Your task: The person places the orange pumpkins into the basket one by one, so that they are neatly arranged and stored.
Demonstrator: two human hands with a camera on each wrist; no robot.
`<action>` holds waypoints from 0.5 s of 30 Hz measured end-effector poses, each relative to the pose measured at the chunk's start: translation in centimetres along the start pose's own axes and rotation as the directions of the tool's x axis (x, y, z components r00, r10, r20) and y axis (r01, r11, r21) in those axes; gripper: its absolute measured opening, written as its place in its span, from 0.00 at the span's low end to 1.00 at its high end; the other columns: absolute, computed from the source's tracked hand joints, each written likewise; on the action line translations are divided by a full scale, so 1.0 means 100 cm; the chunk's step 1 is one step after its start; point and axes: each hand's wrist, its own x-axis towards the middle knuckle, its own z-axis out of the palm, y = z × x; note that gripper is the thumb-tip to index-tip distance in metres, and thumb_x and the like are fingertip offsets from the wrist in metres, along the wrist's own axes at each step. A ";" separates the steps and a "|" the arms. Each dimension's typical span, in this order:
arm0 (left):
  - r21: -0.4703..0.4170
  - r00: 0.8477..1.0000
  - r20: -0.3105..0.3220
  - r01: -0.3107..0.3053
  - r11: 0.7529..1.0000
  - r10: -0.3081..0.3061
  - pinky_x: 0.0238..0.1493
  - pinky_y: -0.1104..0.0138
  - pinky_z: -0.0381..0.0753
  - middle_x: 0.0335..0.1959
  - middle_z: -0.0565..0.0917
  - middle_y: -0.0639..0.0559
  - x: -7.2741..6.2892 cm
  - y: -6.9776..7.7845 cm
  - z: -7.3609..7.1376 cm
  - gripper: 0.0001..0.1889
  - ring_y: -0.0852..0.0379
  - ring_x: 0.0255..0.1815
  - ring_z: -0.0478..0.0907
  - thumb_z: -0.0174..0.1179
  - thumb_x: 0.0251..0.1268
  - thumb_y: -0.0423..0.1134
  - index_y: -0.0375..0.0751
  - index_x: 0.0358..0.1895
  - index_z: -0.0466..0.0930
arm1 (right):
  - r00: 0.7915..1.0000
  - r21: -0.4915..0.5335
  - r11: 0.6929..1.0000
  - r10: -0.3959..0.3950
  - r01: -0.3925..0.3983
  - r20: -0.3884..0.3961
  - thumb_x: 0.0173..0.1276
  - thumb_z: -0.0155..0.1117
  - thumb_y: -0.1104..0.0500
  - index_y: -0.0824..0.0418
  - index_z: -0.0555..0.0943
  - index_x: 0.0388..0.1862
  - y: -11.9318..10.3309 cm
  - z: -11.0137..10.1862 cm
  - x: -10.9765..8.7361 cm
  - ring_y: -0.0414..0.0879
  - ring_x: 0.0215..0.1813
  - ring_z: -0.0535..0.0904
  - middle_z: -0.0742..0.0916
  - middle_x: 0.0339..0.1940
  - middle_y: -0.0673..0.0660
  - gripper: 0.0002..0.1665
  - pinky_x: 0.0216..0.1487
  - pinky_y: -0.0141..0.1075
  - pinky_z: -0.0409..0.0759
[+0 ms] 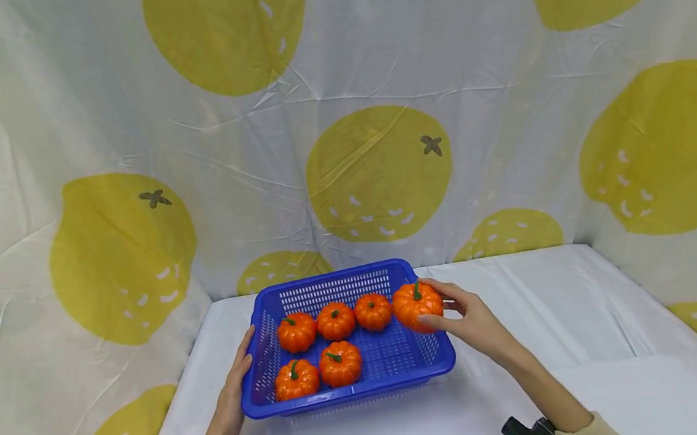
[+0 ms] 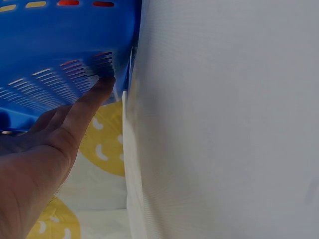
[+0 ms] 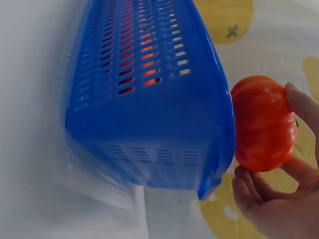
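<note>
Small orange pumpkins stand in a blue plastic basket with slotted walls. My right hand holds one pumpkin by its side, above the basket's right rim. Thumb and fingers lie around it, and its green stem points up. The right wrist view shows this pumpkin right at the rim, level with the basket's upper edge. Against the basket's left outer wall rests my left hand, its fingers stretched along the side. In the left wrist view, one straight finger touches the slotted wall.
Several other pumpkins sit inside the basket, among them a back-left pumpkin and a front pumpkin. A white cloth covers the table. Behind and beside it hangs a curtain printed with yellow lemons.
</note>
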 end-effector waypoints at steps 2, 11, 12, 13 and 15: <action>0.002 1.000 -0.001 -0.002 1.000 0.002 0.78 0.29 0.29 0.88 0.35 0.49 0.000 0.000 0.000 0.30 0.34 0.87 0.30 0.29 0.86 0.54 0.63 0.86 0.41 | 1.000 0.006 1.000 -0.007 0.007 0.018 0.71 0.71 0.52 0.54 0.71 0.78 -0.002 0.005 0.004 0.64 0.69 0.75 0.75 0.75 0.65 0.39 0.61 0.38 0.85; -0.002 1.000 -0.002 0.001 1.000 -0.001 0.79 0.30 0.29 0.88 0.35 0.48 0.000 0.001 0.001 0.30 0.34 0.87 0.30 0.29 0.86 0.54 0.62 0.86 0.41 | 0.992 0.048 0.999 -0.022 0.016 0.125 0.71 0.71 0.50 0.56 0.68 0.79 -0.007 0.031 0.019 0.67 0.72 0.74 0.71 0.79 0.67 0.41 0.68 0.50 0.81; -0.003 1.000 -0.002 0.002 1.000 -0.002 0.79 0.30 0.29 0.88 0.35 0.48 0.000 0.001 0.001 0.30 0.34 0.87 0.30 0.29 0.86 0.54 0.62 0.86 0.41 | 0.990 0.053 0.998 -0.028 0.021 0.135 0.71 0.71 0.50 0.57 0.68 0.79 -0.007 0.035 0.021 0.67 0.73 0.74 0.71 0.79 0.67 0.42 0.69 0.52 0.80; -0.004 1.000 -0.001 0.002 1.000 -0.002 0.79 0.30 0.29 0.88 0.35 0.48 0.000 0.001 0.001 0.30 0.34 0.87 0.30 0.29 0.86 0.54 0.62 0.86 0.41 | 0.989 0.054 0.998 -0.030 0.022 0.146 0.71 0.71 0.50 0.58 0.67 0.80 -0.007 0.038 0.022 0.66 0.73 0.74 0.71 0.79 0.67 0.42 0.70 0.53 0.79; -0.007 1.000 0.000 0.000 1.000 0.000 0.79 0.29 0.29 0.88 0.35 0.48 0.000 0.001 0.001 0.30 0.34 0.87 0.30 0.29 0.86 0.54 0.62 0.86 0.41 | 0.986 0.055 0.998 -0.023 0.014 0.166 0.71 0.71 0.50 0.60 0.67 0.80 -0.008 0.045 0.026 0.66 0.73 0.73 0.71 0.79 0.68 0.43 0.70 0.55 0.78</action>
